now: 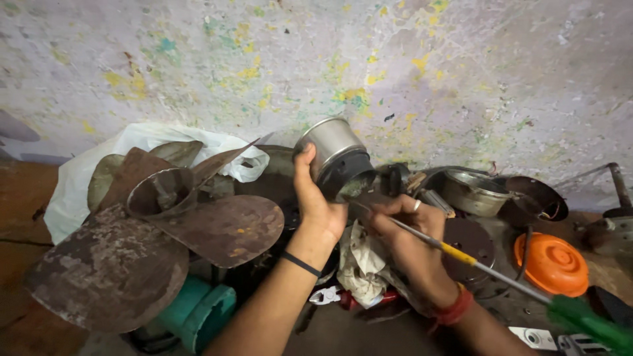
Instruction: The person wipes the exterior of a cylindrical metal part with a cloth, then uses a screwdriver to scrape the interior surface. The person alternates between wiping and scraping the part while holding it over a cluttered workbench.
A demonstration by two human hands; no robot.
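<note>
Metal cup (335, 160): cylindrical, brushed steel wall with a dark open mouth, held tilted above the middle of the bench near the back wall, mouth turned down toward the person. Left hand (315, 198): wrapped round the cup from below, thumb up its side, a dark band on the wrist. Right hand (405, 227): closed narrowly, pencil-fashion, on a long screwdriver (461, 256) with a thin steel shaft, a yellow collar and a green handle trailing to the lower right; its tip sits at the cup's rim. Handling judgement: the work goes best with the cup gripped firm and steady and the tip guided by the fingers close to the blade, since a slip off smooth steel would run toward the holding palm. Beside the hands: crumpled grey rag (361, 264); pliers (326, 295) with pale jaws. Left part of bench: rusted fan blades (165, 231), broad, pitted, brown; white plastic bag (165, 142) behind; teal cylinder (198, 313) beneath. Right part: steel bowl (471, 191); orange ribbed plastic lid (552, 264). Back wall (395, 59): paint-flecked plaster.
</note>
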